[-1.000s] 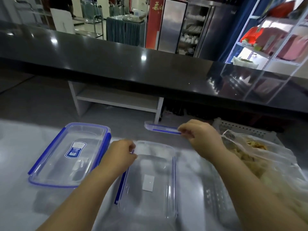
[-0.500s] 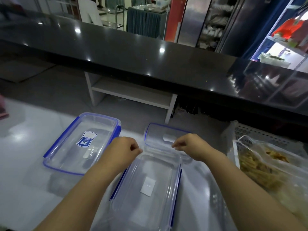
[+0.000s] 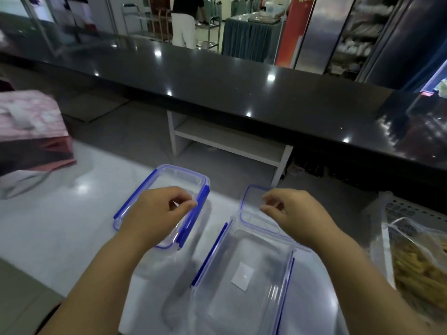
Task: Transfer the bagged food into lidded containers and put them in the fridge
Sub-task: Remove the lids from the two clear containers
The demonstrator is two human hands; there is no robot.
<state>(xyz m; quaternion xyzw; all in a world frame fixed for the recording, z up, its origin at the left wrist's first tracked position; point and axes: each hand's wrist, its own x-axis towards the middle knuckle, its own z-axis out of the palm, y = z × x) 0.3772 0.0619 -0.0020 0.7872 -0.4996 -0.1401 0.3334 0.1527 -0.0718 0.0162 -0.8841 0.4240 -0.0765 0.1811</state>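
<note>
An uncovered clear container with blue side clips stands on the white table right in front of me. Its clear lid leans tilted on the container's far end, pinched between thumb and fingers of my right hand. A second container, closed with a blue-clipped lid, lies to the left. My left hand hovers over it with fingers curled, fingertips at its right-side clip; a grip cannot be made out. A clear bag of yellowish food strips lies at the right edge.
A white perforated basket sits behind the food bag. A pink and dark red paper bag lies at the far left of the table. A long black counter runs across beyond a gap. A person stands far behind it.
My right hand brought the lid down from the air onto the open container's far end. My left hand left that container's left edge and moved over the closed container. The view shifted right.
</note>
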